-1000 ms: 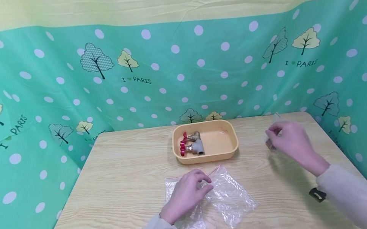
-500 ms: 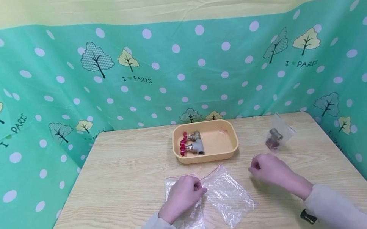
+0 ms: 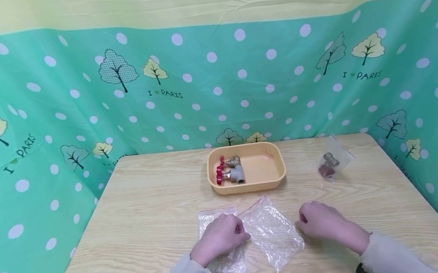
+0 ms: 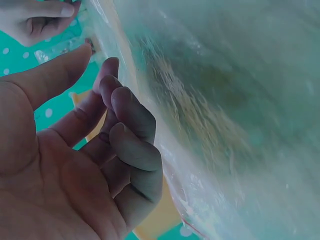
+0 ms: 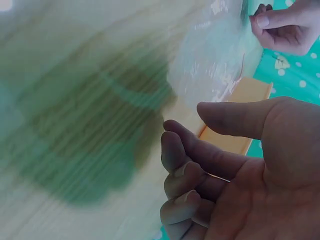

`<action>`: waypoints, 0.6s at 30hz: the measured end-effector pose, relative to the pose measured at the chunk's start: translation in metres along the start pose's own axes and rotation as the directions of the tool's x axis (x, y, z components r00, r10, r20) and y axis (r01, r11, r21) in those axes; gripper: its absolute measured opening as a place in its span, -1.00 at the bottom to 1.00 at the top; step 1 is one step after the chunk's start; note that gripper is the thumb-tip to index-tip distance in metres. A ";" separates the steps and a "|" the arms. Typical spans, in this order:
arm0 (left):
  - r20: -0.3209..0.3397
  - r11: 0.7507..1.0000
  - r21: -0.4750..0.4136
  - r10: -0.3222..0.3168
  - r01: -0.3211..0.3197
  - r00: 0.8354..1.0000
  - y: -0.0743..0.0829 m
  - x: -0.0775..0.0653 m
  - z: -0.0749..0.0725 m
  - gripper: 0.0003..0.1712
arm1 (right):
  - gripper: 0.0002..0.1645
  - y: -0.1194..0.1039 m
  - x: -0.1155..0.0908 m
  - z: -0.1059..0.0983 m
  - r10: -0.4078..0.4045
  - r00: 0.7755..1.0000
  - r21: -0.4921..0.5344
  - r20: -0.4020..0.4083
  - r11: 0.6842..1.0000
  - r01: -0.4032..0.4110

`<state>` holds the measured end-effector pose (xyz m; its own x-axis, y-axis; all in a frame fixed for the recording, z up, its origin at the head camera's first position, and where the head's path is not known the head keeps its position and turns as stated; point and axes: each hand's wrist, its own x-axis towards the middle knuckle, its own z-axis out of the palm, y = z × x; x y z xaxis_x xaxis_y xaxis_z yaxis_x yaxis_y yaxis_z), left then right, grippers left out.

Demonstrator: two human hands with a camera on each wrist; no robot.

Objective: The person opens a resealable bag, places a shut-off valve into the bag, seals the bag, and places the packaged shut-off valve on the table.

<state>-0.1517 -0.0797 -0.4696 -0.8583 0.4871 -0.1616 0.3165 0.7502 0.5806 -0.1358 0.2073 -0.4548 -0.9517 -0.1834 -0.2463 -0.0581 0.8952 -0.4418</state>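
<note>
Under our left fingers lies a flat, clear plastic bag with a red seal line (image 3: pixel 232 259); our left hand (image 3: pixel 220 238) is loosely curled, thumb apart, gripping nothing, and whether it touches the film we cannot tell. Pressing or dragging there could crease the bag. Beyond the left fingertips, red-handled grey and metallic valves (image 3: pixel 237 174) crowd together inside a cream-orange oblong tray (image 3: pixel 250 188); their handles might snag if we lifted one. Between our two hands slants a second clear, wrinkled plastic bag (image 3: pixel 272 232); thin film could cling and bring both bags up. Just beside it, our right hand (image 3: pixel 321 222) is loosely curled too, holding nothing. Beyond the right fingertips sits a clear bag (image 3: pixel 340 158) containing a metal valve with a dark red handle (image 3: pixel 330 160); a careless sweep could knock it.
</note>
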 end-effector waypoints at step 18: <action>0.060 0.998 0.005 -0.055 0.055 0.997 0.008 -0.005 -0.001 -0.61 | -0.56 -0.008 -0.034 0.023 -0.120 0.993 0.023 0.016 0.993 0.119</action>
<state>-0.1453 -0.0768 -0.4635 -0.8485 0.4710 -0.2413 0.2706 0.7779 0.5671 -0.0963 0.1969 -0.4628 -0.9331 -0.2954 -0.2051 -0.1642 0.8574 -0.4878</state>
